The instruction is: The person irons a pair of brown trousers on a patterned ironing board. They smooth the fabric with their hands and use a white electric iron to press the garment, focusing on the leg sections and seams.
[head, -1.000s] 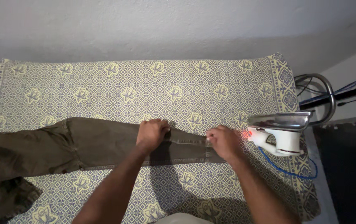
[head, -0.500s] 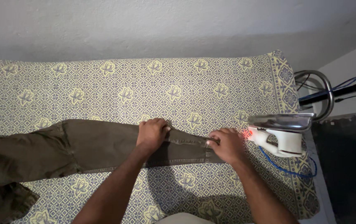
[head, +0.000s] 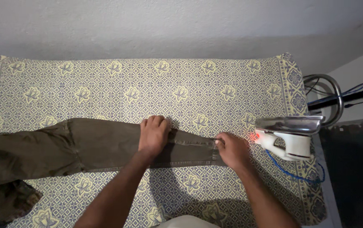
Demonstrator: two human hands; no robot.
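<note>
Flanking trousers (head: 84, 147), iron (head: 289, 135), patterned cloth (head: 147, 84)

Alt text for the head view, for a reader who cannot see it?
Two bare hands press an olive trouser leg flat on a yellow-and-blue patterned cloth: left hand mid-leg, right hand at the hem. A white iron stands at the right, red light glowing.

The trousers (head: 97, 145) were matt olive-brown woven cloth, faintly creased, with raised stitched seams along the leg and hem. Beneath them the ironing-surface cover (head: 147, 88) was a thin printed cotton-like cloth, matt, in pale yellow and blue. The iron (head: 291, 135) had a glossy white plastic body and a bright, mirror-smooth metal soleplate; its cord (head: 295, 171) looked like smooth blue plastic. The wall (head: 169, 29) behind was rough, matt grey plaster.
</note>
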